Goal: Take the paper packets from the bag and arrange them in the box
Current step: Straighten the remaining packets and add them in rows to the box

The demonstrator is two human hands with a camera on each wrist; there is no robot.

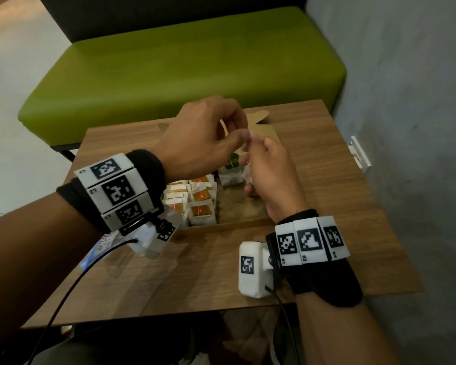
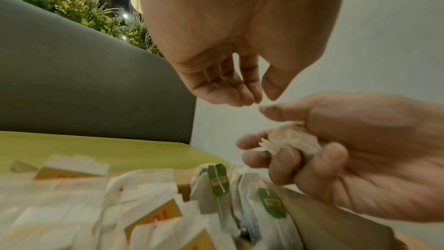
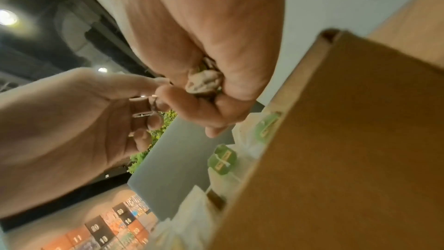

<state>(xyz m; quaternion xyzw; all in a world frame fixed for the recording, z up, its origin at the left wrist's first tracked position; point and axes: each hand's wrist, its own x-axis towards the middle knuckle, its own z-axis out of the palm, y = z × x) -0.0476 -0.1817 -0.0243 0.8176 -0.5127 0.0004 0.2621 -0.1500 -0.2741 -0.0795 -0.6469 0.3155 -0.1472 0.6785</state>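
A brown cardboard box (image 1: 221, 227) lies open on the wooden table (image 1: 195, 272). White paper packets with orange labels (image 1: 198, 201) fill its left side. Packets with green tags (image 1: 232, 172) stand at the back middle. My right hand (image 1: 258, 169) hovers over the box's right part and grips a crumpled white packet (image 2: 293, 140), also visible in the fist (image 3: 204, 81). My left hand (image 1: 241, 133) hangs just above it, fingers loosely curled, nothing visible between them (image 2: 258, 100). A white bag with blue print (image 1: 98, 252) peeks out under my left wrist.
A green bench (image 1: 184, 61) with a dark backrest runs behind the table. A grey wall (image 1: 406, 101) closes the right side, with a white socket (image 1: 358, 154) near the table's edge. The box's right floor (image 1: 242, 206) is bare cardboard with crumbs.
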